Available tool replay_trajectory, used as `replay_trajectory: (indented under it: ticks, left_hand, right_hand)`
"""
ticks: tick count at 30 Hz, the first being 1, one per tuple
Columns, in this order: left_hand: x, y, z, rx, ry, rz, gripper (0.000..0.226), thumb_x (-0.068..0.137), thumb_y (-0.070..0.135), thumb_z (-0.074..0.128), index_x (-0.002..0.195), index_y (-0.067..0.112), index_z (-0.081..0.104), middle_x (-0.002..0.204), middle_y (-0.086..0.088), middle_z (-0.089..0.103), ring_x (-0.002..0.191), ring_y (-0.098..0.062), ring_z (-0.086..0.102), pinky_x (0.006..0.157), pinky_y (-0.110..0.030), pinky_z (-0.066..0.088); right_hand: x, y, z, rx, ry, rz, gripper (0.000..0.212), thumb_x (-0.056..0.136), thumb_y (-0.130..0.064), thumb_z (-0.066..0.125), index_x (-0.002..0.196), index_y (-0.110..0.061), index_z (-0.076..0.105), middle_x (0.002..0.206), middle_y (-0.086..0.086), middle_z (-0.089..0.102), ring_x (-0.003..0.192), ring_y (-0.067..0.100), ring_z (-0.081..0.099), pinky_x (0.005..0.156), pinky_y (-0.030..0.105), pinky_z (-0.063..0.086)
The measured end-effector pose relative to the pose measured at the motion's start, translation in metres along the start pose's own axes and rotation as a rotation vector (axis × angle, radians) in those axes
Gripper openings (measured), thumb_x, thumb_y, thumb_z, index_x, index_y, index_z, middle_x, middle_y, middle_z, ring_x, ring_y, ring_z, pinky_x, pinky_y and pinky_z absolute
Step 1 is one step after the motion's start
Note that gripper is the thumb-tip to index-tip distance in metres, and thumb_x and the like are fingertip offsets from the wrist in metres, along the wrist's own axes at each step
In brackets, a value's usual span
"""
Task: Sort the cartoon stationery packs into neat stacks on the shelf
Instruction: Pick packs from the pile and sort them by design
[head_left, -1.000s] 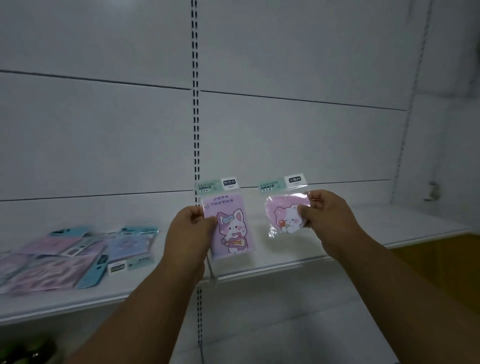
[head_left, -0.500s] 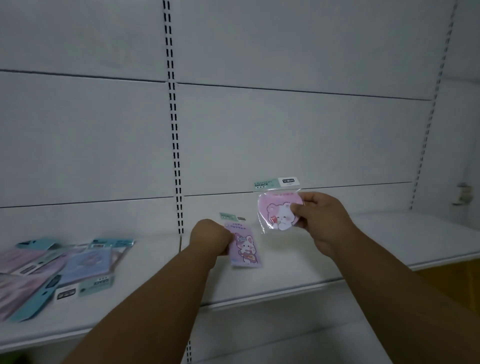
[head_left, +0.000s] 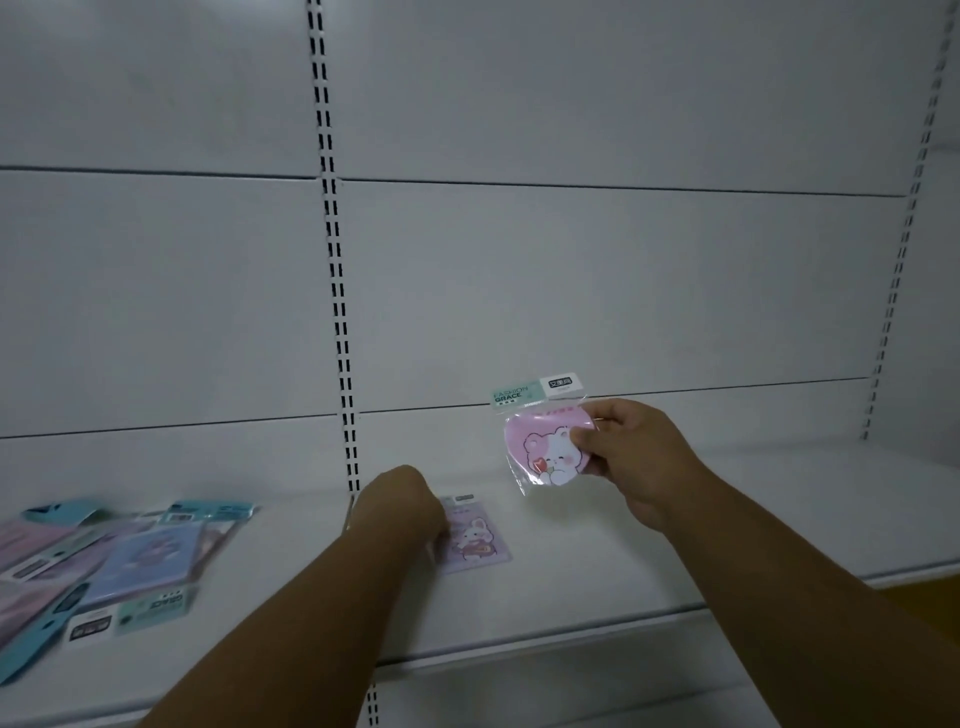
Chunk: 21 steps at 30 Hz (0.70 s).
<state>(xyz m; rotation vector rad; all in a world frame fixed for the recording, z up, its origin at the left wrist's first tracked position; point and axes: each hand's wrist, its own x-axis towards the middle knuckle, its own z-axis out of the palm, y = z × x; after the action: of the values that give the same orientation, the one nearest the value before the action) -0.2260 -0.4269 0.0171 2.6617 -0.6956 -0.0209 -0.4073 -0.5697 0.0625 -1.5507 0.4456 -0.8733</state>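
Note:
My left hand (head_left: 402, 512) rests on the left edge of a purple rabbit pack (head_left: 475, 540) that lies flat on the white shelf (head_left: 597, 571); the fingers still curl over it. My right hand (head_left: 631, 457) holds a round pink bear pack (head_left: 540, 449) upright above the shelf, pinched at its right side, with its green header card on top. A loose heap of pink, purple and blue packs (head_left: 104, 566) lies on the shelf at the far left.
The white back panels carry slotted uprights (head_left: 337, 312) in the middle and at the right (head_left: 904, 234). The shelf's front lip (head_left: 519, 644) runs across below my forearms. An orange-brown floor patch (head_left: 930, 597) shows at the lower right.
My left hand has lowered the purple rabbit pack from upright in the air down flat onto the shelf. My right hand keeps the pink bear pack raised, almost unmoved. The view has shifted right.

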Motion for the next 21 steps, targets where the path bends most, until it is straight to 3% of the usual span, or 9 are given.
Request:
replay_trajectory:
  ticks: [2,3,5,7,10,15,19,21]
  left_hand:
    - [0.001,0.012,-0.002,-0.175,0.094,0.089,0.027,0.082,0.035,0.068,0.086,0.009,0.066,0.090,-0.007,0.072,0.084,-0.025,0.069,0.073,-0.028,0.053]
    - [0.000,0.023,-0.004,-0.381,0.099,0.142,0.033,0.090,0.037,0.061,0.088,0.006,0.069,0.088,-0.010,0.073,0.079,-0.026,0.069,0.074,-0.029,0.054]
    - [-0.006,0.050,-0.007,-0.896,-0.042,0.158,0.040,0.098,0.039,0.052,0.091,0.003,0.069,0.086,-0.014,0.073,0.070,-0.027,0.068,0.070,-0.033,0.057]
    - [-0.010,0.078,-0.006,-1.124,-0.181,0.157,0.033,0.098,0.034,0.057,0.089,0.004,0.067,0.088,-0.017,0.073,0.063,-0.024,0.066,0.062,-0.032,0.057]
    - [-0.002,0.111,0.014,-1.090,-0.266,0.202,0.026,0.090,0.016,0.069,0.073,0.005,0.054,0.089,-0.023,0.073,0.052,-0.021,0.065,0.054,-0.029,0.055]
    - [0.007,0.156,0.049,-0.868,-0.231,0.180,0.030,0.086,0.009,0.074,0.068,0.006,0.050,0.083,-0.027,0.073,0.049,-0.025,0.065,0.044,-0.028,0.056]
    - [0.015,0.177,0.075,-0.600,-0.239,0.168,0.029,0.084,0.014,0.075,0.064,0.005,0.056,0.069,-0.019,0.071,0.055,-0.030,0.067,0.056,-0.036,0.060]
    - [0.020,0.183,0.082,-0.440,-0.201,0.179,0.024,0.081,0.020,0.076,0.067,0.005,0.064,0.068,-0.009,0.074,0.054,-0.024,0.066,0.057,-0.029,0.056]
  right_hand:
    - [0.003,0.005,-0.008,-0.012,0.012,0.015,0.019,0.084,0.008,0.061,0.098,-0.003,0.067,0.092,0.018,0.073,0.074,0.026,0.070,0.067,0.034,0.060]
    - [0.005,0.007,-0.012,-0.020,0.019,0.019,0.020,0.084,0.007,0.062,0.101,-0.002,0.067,0.093,0.019,0.073,0.074,0.027,0.069,0.066,0.034,0.059]
    - [0.008,0.010,-0.023,-0.041,0.027,0.030,0.021,0.084,0.006,0.063,0.104,-0.001,0.067,0.092,0.020,0.072,0.071,0.025,0.069,0.062,0.031,0.058]
    - [0.010,0.010,-0.037,-0.075,0.032,0.044,0.020,0.084,0.006,0.063,0.103,0.000,0.067,0.088,0.017,0.073,0.069,0.023,0.069,0.057,0.028,0.058]
    - [0.018,0.013,-0.064,-0.257,0.058,0.108,0.018,0.084,0.001,0.067,0.102,0.001,0.067,0.090,0.019,0.073,0.072,0.027,0.072,0.058,0.033,0.061]
    - [0.042,0.026,-0.104,-0.801,-0.006,0.193,0.019,0.083,-0.016,0.072,0.088,0.001,0.063,0.079,0.023,0.070,0.055,0.027,0.065,0.056,0.038,0.061]
    - [0.063,0.043,-0.123,-1.012,-0.129,0.181,0.020,0.080,-0.014,0.069,0.067,-0.009,0.055,0.055,0.009,0.059,0.050,0.028,0.065,0.054,0.036,0.059]
    - [0.068,0.051,-0.128,-1.094,-0.191,0.172,0.020,0.080,-0.017,0.069,0.072,-0.010,0.053,0.055,0.005,0.058,0.049,0.027,0.064,0.052,0.035,0.058]
